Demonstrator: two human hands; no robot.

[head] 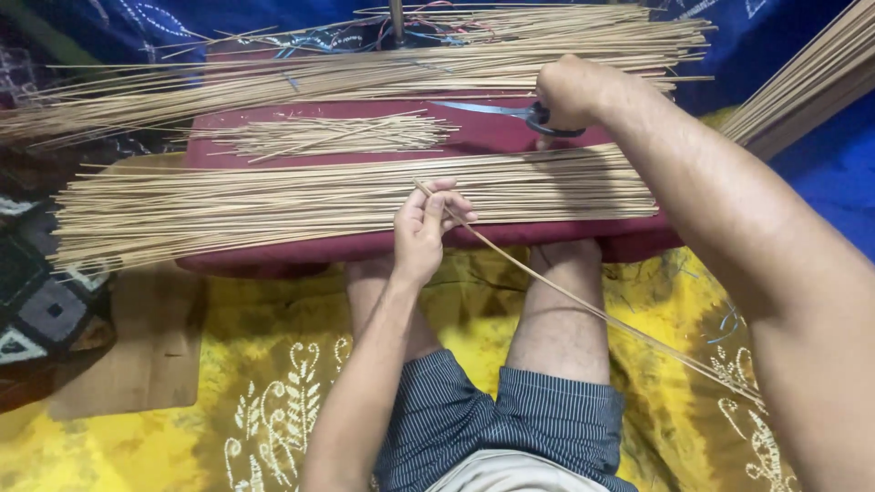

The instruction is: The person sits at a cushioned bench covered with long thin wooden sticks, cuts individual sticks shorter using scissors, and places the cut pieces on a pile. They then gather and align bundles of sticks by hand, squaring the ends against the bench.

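Observation:
My left hand pinches one long thin bamboo stick near its top end; the stick slants down to the right past my knee. My right hand grips the dark handles of a pair of scissors whose blades lie pointing left on a maroon cushion. A wide layer of thin tan sticks lies across the cushion's near part, just beyond my left hand. A small heap of short stick cuttings rests mid-cushion. Another long bundle of sticks crosses the far side.
My bare legs and striped shorts sit on a yellow patterned cloth. A wooden board lies at left by a dark patterned fabric. More sticks lean in at upper right over blue cloth.

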